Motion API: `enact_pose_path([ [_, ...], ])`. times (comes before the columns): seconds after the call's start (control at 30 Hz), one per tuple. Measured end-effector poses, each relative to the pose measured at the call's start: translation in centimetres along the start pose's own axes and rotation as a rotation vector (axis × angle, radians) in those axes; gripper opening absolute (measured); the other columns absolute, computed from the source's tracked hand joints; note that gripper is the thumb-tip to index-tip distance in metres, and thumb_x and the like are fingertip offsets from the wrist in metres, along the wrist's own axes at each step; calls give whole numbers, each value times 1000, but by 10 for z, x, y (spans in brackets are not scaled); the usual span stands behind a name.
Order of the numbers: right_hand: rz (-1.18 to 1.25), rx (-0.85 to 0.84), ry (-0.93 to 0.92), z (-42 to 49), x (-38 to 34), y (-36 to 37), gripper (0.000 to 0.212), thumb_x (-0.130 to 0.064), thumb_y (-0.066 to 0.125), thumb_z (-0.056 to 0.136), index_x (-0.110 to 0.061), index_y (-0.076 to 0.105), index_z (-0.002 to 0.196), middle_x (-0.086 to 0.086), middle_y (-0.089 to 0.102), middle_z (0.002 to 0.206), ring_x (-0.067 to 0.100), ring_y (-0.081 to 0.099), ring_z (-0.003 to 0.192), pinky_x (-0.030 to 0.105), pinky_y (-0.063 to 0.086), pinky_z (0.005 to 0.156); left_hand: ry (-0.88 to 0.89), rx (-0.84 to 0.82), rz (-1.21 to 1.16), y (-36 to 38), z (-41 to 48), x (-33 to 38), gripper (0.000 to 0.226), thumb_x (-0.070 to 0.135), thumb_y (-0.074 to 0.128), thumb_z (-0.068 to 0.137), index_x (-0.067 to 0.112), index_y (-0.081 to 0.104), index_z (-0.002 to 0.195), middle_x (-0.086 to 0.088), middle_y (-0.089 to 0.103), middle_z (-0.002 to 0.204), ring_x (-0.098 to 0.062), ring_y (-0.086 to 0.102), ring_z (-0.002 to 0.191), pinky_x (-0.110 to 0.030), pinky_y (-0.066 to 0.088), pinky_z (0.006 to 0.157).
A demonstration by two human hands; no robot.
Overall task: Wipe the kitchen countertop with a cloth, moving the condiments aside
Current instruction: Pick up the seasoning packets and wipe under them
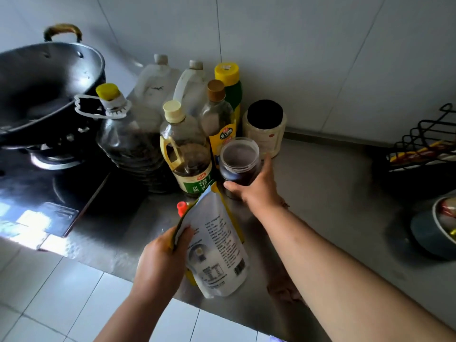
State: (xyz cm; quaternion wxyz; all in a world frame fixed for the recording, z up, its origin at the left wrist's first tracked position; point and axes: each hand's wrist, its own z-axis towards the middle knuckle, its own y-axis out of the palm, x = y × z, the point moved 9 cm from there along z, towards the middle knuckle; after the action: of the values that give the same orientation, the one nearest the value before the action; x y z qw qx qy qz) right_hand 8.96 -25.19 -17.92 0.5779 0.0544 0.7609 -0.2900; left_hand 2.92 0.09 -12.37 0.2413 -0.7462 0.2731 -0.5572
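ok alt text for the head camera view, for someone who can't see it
Over a steel countertop, a person's left hand holds a white pouch with a red cap while the right hand grips a small dark jar. Behind stand crowded condiment bottles, with a wok on the stove at left.

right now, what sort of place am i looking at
Most likely a home kitchen: a wok sits on a gas hob, condiment bottles crowd the back of a steel countertop by a tiled wall, and a wire rack stands at the right.
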Motion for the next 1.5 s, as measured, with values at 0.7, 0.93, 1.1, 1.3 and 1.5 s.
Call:
enact_pose_path([
  [0.7,85,-74,-96,-2,55,-130,86,-15,92,56,-47,38,115,-28,56,107,-26,52,94,0,40,78,282,138,31,62,52,141,27,38,49,93,21,67,104,-4,70,93,-28,64,86,-40,53,75],
  [0.93,29,77,-69,17,64,-176,85,-36,89,56,-45,36,122,-23,55,115,-1,54,106,26,44,93,282,142,-48,55,56,153,16,32,51,94,25,60,84,19,58,72,2,54,68,-23,44,58],
  [1.1,-100,248,61,44,67,-191,129,-60,83,53,-22,9,152,11,30,156,25,34,141,44,31,115,249,106,-14,52,53,138,22,37,53,92,23,68,98,9,67,81,-15,63,77,-31,51,67],
  [1.3,-271,229,-374,-30,45,-135,58,-42,63,86,-17,46,135,8,44,138,21,41,129,22,33,108,232,67,26,44,41,116,24,36,55,91,27,69,108,1,72,99,-23,67,89,-40,55,78],
  [1.5,-602,-160,-528,-48,73,-56,28,-33,50,84,-38,70,104,-12,64,117,25,61,103,12,33,93,199,58,104,26,34,77,26,41,55,89,33,68,110,-1,72,94,-23,68,85,-42,56,75],
])
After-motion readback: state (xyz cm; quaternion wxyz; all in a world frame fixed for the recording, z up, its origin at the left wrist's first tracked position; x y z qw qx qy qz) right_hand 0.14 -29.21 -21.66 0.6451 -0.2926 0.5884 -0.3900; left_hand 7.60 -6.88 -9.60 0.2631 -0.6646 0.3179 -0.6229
